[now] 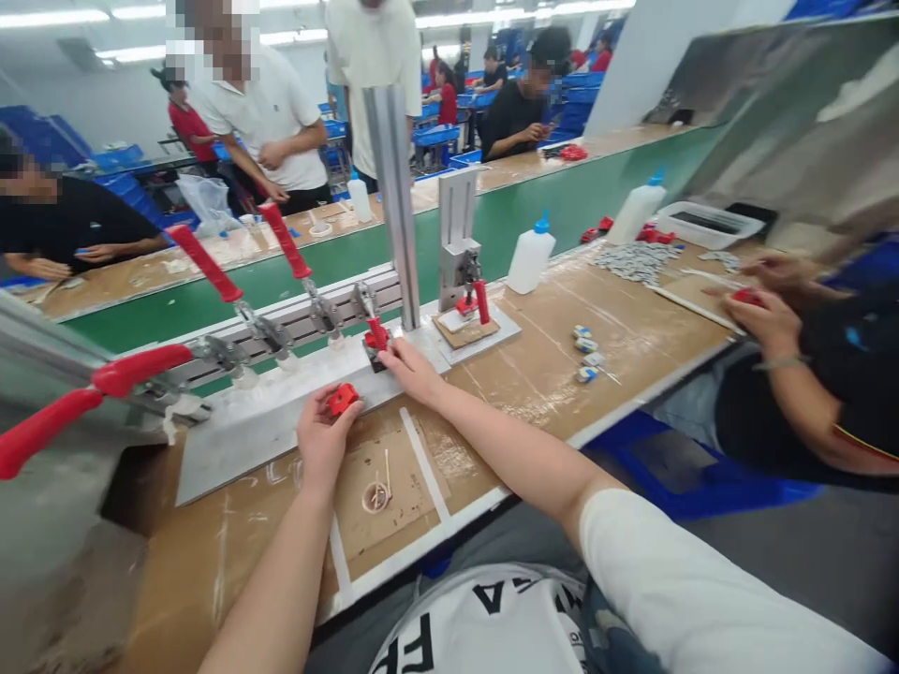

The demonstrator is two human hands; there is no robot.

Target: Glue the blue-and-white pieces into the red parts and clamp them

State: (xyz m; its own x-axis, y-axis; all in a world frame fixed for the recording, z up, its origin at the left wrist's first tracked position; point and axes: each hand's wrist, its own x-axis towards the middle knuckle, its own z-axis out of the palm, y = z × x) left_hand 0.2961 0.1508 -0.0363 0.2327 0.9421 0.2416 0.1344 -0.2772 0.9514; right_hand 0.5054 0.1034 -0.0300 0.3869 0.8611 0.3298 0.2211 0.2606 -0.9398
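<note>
My left hand [323, 435] is closed around a small red plastic part [343, 400], above the front edge of the metal base plate [259, 438]. At the right end of that plate, my right hand [416, 371] has its fingers on the red handle [377, 331] of a toggle clamp, which points down. Under this clamp sits a small dark block with red at its top, partly covered by the handle and fingers. More red-handled toggle clamps [285, 240] stand along the rail to the left, their handles raised.
A small round dish [376, 497] with cotton swabs lies on cardboard before me. To the right are a second clamp fixture [467, 309], a white squeeze bottle [532, 258], small blue-and-white rolls [585, 344] and grey pieces [636, 262]. A co-worker's hands [769, 314] work at the far right.
</note>
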